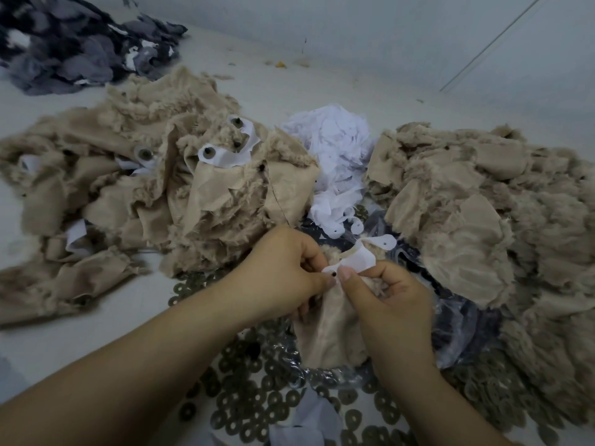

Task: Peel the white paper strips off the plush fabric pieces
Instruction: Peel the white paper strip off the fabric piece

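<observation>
Nearest the camera, two bare forearms reach in over a scatter of small dark olive ring-shaped washers (283, 410) lying on the pale tabletop (96, 284). The hands meet at the middle of the view, fingertips almost touching. The left hand (283, 272) has its fingers curled round the upper edge of a beige plush fabric piece (325, 336), pinching it just beside a small black stud. The right hand (386, 294) pinches the lower corner of a white paper strip (360, 259) between thumb and forefinger; the strip stands up from the fabric just above both hands, its far end curling over with a round punched tab. The fabric piece hangs down between the two wrists, smooth backing toward the camera.

At far left, a heap of grey and dark fabric scraps (74, 46) sits in the back corner. In front of it spreads a pile of beige plush pieces (154, 188), several bearing white paper strips and round eye studs. Behind the hands lies a mound of crumpled white paper strips (335, 146). Right of the hands, crinkled clear plastic wrap (457, 320) lies beneath another pile of beige plush pieces (489, 201).
</observation>
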Motion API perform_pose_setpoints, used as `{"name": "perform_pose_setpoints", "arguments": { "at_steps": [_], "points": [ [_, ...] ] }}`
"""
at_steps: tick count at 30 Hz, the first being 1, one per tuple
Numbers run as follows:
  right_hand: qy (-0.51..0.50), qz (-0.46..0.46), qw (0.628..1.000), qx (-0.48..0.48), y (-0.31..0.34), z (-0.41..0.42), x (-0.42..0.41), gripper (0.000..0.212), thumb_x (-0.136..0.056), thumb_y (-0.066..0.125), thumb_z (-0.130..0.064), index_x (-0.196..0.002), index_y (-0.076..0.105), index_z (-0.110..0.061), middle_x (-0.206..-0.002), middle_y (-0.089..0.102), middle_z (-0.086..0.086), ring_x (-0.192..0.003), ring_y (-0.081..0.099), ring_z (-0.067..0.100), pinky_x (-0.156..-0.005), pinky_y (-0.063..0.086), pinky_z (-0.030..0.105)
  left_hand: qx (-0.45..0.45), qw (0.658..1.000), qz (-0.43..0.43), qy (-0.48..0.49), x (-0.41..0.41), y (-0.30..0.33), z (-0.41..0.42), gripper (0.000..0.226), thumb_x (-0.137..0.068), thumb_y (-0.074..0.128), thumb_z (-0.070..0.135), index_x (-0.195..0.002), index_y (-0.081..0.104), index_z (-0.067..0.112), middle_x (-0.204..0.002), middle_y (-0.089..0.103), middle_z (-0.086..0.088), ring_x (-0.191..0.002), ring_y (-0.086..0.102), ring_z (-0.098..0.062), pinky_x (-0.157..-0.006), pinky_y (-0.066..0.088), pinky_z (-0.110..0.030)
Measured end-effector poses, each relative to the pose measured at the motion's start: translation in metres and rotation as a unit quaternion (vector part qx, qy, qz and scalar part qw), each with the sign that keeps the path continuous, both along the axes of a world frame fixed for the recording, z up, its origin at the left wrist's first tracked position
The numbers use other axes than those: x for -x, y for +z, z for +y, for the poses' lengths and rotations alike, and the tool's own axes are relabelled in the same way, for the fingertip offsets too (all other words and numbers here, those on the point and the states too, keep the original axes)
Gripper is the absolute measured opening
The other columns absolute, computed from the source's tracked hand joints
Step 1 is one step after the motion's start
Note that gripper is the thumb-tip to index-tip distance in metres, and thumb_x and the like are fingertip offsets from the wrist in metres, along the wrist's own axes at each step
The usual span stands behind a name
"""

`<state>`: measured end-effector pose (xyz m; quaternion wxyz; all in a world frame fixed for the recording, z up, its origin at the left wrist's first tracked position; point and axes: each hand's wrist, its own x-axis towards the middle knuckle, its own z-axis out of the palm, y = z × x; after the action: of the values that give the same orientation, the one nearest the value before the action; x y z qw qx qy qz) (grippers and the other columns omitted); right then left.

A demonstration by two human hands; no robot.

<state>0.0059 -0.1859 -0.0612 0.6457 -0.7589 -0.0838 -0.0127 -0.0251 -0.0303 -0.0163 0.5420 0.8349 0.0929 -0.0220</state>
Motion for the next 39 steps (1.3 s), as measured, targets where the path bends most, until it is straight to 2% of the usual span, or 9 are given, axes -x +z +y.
{"name": "perform_pose_setpoints", "arguments": {
  "at_steps": [5, 10, 14, 17, 20, 22, 25, 33, 39],
  "points": [
    [0.005, -0.008, 1.000, -0.008, 0.000, 0.000, -0.001, 0.019, -0.081, 0.079, -0.026, -0.073, 0.067, -0.014, -0.067, 0.066, 0.011, -0.056, 0.054, 0.012, -0.052, 0.049, 0.031, 0.068, 0.997, 0.021, 0.006, -0.002, 0.002, 0.001, 0.017, -0.087, 0.070, 0.004, -0.070, 0.068, 0.002, -0.050, 0.061, -0.012, -0.041, 0.059, -0.021, -0.041, 0.051, -0.027],
    [-0.002, -0.030, 1.000, 0.003, 0.001, -0.001, 0.000, 0.021, -0.082, 0.077, -0.025, -0.069, 0.068, -0.012, -0.065, 0.066, 0.008, -0.053, 0.054, 0.011, -0.048, 0.048, 0.027, 0.061, 0.998, 0.009, -0.008, -0.002, 0.001, 0.002, 0.017, -0.089, 0.069, 0.007, -0.071, 0.069, 0.005, -0.052, 0.062, -0.013, -0.043, 0.060, -0.020, -0.044, 0.054, -0.029],
    [-0.004, -0.036, 0.999, 0.020, -0.001, 0.000, 0.000, 0.021, -0.082, 0.078, -0.025, -0.068, 0.068, -0.014, -0.065, 0.067, 0.006, -0.062, 0.061, 0.028, -0.055, 0.052, 0.040, 0.046, 0.999, -0.007, -0.018, -0.001, 0.001, 0.002, 0.015, -0.088, 0.071, 0.006, -0.073, 0.069, 0.003, -0.051, 0.063, -0.007, -0.043, 0.061, -0.018, -0.045, 0.055, -0.030],
    [0.000, -0.041, 0.999, 0.021, -0.002, -0.001, 0.000, 0.018, -0.081, 0.077, -0.029, -0.073, 0.071, -0.015, -0.071, 0.070, 0.005, -0.068, 0.065, 0.027, -0.061, 0.055, 0.041, 0.043, 0.999, -0.011, -0.022, -0.002, 0.001, 0.003, 0.015, -0.088, 0.070, 0.004, -0.073, 0.069, 0.002, -0.050, 0.063, -0.004, -0.043, 0.061, -0.017, -0.045, 0.054, -0.028],
    [0.014, -0.040, 0.999, 0.002, 0.000, -0.001, 0.000, 0.006, -0.083, 0.077, -0.025, -0.079, 0.074, -0.027, -0.074, 0.073, -0.005, -0.068, 0.067, 0.014, -0.056, 0.055, 0.024, 0.053, 0.998, -0.009, -0.032, -0.002, 0.001, 0.006, 0.017, -0.087, 0.069, 0.002, -0.071, 0.068, 0.002, -0.050, 0.062, -0.007, -0.045, 0.062, -0.020, -0.046, 0.054, -0.029],
    [0.028, -0.041, 0.999, -0.008, 0.001, -0.001, 0.000, 0.019, -0.085, 0.077, -0.019, -0.077, 0.075, -0.037, -0.076, 0.074, -0.013, -0.069, 0.068, 0.003, -0.060, 0.053, 0.014, 0.067, 0.997, -0.006, -0.033, -0.001, 0.001, 0.007, 0.018, -0.088, 0.068, 0.000, -0.070, 0.068, 0.002, -0.051, 0.062, -0.009, -0.046, 0.062, -0.022, -0.047, 0.053, -0.029],
    [0.032, -0.042, 0.999, -0.013, 0.001, 0.000, 0.000, 0.020, -0.085, 0.077, -0.016, -0.078, 0.075, -0.035, -0.080, 0.075, -0.014, -0.074, 0.069, 0.000, -0.064, 0.052, 0.012, 0.076, 0.997, -0.003, -0.033, -0.002, 0.001, 0.008, 0.018, -0.088, 0.067, -0.001, -0.069, 0.068, 0.001, -0.051, 0.061, -0.010, -0.046, 0.061, -0.022, -0.046, 0.052, -0.029],
    [0.045, -0.021, 0.998, -0.039, 0.003, -0.003, 0.000, 0.009, -0.083, 0.077, -0.013, -0.087, 0.077, -0.021, -0.084, 0.077, -0.007, -0.079, 0.071, 0.006, -0.068, 0.054, 0.015, 0.052, 0.998, -0.036, 0.025, -0.004, -0.007, 0.000, 0.018, -0.082, 0.067, -0.004, -0.064, 0.064, 0.000, -0.048, 0.054, -0.001, -0.040, 0.049, -0.010, -0.043, 0.041, -0.020],
    [0.038, -0.018, 0.998, -0.049, 0.004, -0.002, 0.000, 0.019, -0.084, 0.077, -0.013, -0.077, 0.077, -0.030, -0.077, 0.076, -0.003, -0.069, 0.067, 0.005, -0.062, 0.056, 0.018, -0.033, 0.995, -0.088, -0.009, -0.004, -0.007, 0.000, 0.022, -0.082, 0.071, 0.000, -0.061, 0.065, 0.005, -0.045, 0.053, 0.014, -0.042, 0.045, 0.004, -0.047, 0.037, -0.010]
  ]
}}
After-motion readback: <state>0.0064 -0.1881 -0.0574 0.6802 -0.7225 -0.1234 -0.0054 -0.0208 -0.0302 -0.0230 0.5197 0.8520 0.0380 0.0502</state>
